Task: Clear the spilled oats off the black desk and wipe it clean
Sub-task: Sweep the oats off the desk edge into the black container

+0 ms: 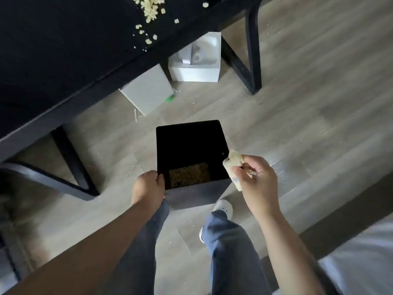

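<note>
Down by the near-left corner of the square black plastic bin (197, 196), the left hand (148, 186) has its fingers (161, 180) curled over the rim with the thumb hooked inside, bracing it. Across the opening, the right hand (255, 177) pinches a crumpled cream-coloured wipe (234, 162) between thumb and fingers (240, 170). Cloth or paper, I cannot tell. It hangs just over the bin's right-hand rim. Below both sets of fingers, a tan layer of dumped oats (189, 174) covers the bin's bottom.

Well beyond the fingers, up on the matt black desk surface (53, 50), the pale spilled oats (148, 9) sit in a heap, with stray flakes trailing toward the near edge. So this looks like a job only partly done.

The step in hand reads as emptying the wipe. To do it well, bring those right fingers inward over the middle of the opening, not the rim, and shake low inside the walls. Crumbs dot the grey wood-look floor (297, 81) around the bin, so a careless flick adds more. Keep the left grip firm so the bin doesn't skate.
</note>
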Demonstrator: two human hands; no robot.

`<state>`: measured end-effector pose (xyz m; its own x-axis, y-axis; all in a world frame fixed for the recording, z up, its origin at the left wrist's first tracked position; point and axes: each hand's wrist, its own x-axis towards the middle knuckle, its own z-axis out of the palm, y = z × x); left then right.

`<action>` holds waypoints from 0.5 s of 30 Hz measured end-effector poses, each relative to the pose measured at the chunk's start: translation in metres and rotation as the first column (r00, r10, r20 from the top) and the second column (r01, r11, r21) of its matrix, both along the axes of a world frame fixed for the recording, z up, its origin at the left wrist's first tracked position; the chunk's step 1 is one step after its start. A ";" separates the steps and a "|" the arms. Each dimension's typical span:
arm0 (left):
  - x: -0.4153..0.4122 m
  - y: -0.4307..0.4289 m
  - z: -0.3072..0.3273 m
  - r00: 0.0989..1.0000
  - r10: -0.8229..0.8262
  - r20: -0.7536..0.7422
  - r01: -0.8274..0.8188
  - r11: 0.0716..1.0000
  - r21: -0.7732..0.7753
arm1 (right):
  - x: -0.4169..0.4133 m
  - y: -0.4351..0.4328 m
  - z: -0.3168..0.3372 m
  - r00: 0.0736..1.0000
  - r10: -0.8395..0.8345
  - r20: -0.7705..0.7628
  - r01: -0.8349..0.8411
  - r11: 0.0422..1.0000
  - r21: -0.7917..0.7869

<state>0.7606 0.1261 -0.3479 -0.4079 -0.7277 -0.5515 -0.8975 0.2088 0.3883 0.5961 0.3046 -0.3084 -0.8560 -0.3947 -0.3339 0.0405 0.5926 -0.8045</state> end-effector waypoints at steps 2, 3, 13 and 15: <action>0.009 0.017 0.039 0.999 -0.001 -0.034 0.002 1.000 0.012 | -0.003 0.012 0.040 1.000 0.012 -0.009 -0.012 1.000 0.003; 0.011 0.025 0.059 0.999 -0.006 -0.053 0.007 1.000 0.011 | -0.004 0.016 0.059 1.000 0.017 -0.016 -0.017 1.000 -0.002; 0.031 0.055 0.175 0.997 0.078 -0.007 -0.078 0.993 -0.093 | -0.019 0.023 0.202 0.984 0.158 -0.083 -0.163 0.985 -0.048; 0.029 0.053 0.187 0.996 0.093 0.013 -0.091 0.990 -0.108 | -0.020 0.013 0.214 0.980 0.176 -0.094 -0.181 0.982 -0.049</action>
<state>0.7893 0.1789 -0.1614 -0.3270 -0.8170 -0.4749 -0.9215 0.1644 0.3517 0.5760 0.3176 -0.0945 -0.7955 -0.5599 -0.2319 -0.1353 0.5371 -0.8326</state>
